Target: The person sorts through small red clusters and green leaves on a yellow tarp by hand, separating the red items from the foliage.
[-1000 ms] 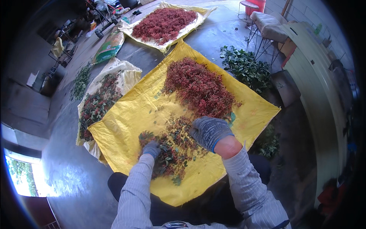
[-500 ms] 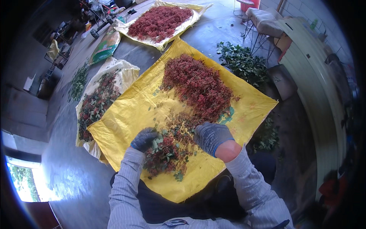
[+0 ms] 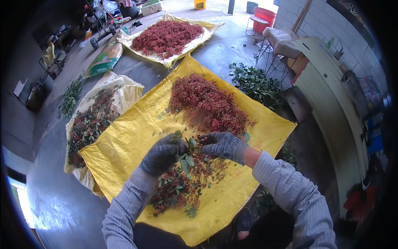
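My left hand [image 3: 164,154], in a grey knitted glove, is closed around a leafy sprig [image 3: 187,157] with green leaves and small red berries. Close by on its right, my right hand [image 3: 224,146] has its gloved fingers bent together at the sprig's upper end; whatever lies between the fingertips is hidden. Both hands are above a yellow woven sheet [image 3: 124,147]. Below them lies a loose pile of berry sprigs with leaves [image 3: 172,189]. Just beyond is a larger heap of red berry clusters [image 3: 209,103], with few leaves in it.
A white sack [image 3: 132,93] with leafy red sprigs lies at the left. Farther off, another sheet [image 3: 211,33] carries a red berry heap. Cut green leaves [image 3: 255,85] lie right of the yellow sheet, near a long pale panel [image 3: 323,108]. A red bucket [image 3: 264,20] stands behind.
My hands have come together over the sheet, and the left has lifted a leafy sprig from the near pile. The right has moved left to meet it. The view has tilted up slightly.
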`<state>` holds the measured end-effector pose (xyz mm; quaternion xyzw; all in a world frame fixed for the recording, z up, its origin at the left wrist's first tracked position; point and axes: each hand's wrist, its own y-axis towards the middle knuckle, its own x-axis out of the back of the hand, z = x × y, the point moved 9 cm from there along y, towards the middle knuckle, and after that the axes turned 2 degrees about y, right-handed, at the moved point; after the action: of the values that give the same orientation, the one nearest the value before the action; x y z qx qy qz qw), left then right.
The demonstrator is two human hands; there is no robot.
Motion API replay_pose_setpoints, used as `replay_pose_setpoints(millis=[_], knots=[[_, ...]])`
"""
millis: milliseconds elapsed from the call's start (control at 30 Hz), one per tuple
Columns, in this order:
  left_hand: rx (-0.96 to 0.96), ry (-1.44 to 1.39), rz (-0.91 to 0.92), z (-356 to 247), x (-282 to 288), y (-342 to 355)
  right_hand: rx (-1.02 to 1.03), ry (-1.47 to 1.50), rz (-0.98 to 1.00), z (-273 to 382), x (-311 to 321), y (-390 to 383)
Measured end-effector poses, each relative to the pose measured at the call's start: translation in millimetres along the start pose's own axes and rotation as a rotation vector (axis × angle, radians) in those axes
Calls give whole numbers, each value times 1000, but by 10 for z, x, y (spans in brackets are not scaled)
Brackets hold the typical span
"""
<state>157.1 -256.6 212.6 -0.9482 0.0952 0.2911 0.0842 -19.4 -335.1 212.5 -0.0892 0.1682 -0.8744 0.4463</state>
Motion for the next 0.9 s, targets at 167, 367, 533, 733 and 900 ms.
replay_pose_setpoints(millis=[167, 367, 533, 733, 900], knots=[[-26, -44, -188, 586, 124, -315, -97, 306, 101, -595, -398, 154], [212, 43, -262, 1099, 440, -879, -204, 160, 180, -1251, -1010, 192], [227, 38, -196, 1103, 294, -988, -366, 493, 189, -1583, -1158, 204], [270, -40, -141, 1367, 363, -896, -232, 454, 151, -1757, -1117, 112], [286, -152, -275, 1568, 435, -853, -261, 324, 85, -1828, -1012, 166]])
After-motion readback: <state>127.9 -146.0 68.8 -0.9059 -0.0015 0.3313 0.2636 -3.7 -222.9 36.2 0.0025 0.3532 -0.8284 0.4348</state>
